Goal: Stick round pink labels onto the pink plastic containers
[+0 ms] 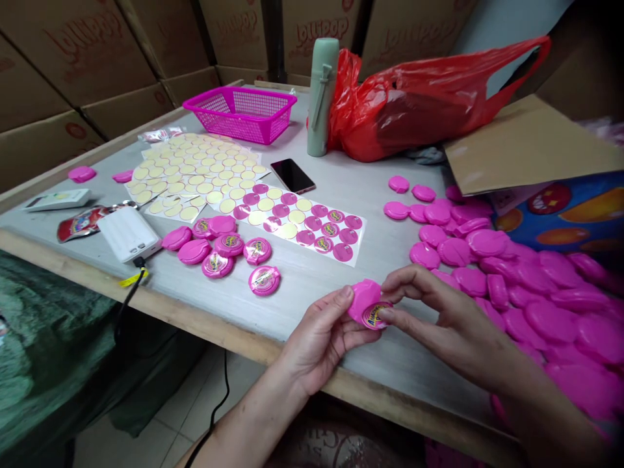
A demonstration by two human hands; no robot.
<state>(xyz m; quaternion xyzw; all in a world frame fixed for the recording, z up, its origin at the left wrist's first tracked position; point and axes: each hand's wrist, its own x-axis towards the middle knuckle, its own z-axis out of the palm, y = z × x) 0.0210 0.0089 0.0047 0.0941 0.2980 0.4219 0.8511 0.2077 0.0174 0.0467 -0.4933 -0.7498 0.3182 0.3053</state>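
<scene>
My left hand [324,338] holds a round pink plastic case [364,298] near the table's front edge, thumb on top and fingers beneath. Pinched between thumb and forefinger of my right hand [429,309] is a round printed sticker [373,316], which lies over the lower part of the case; whether it is fully stuck down I cannot tell. To the left are several pink cases with stickers [264,280]. Behind them lies a sticker sheet [353,250] with some labels gone. On the right a large heap of pink cases [487,244] without visible stickers spreads over the table.
More sticker sheets [195,162], a phone [292,175] and a pink basket [244,114] lie further back. A green flask [323,97] stands by a red plastic bag [414,117]. A white power bank [127,233] with a cable sits left. An open carton [531,146] stands right.
</scene>
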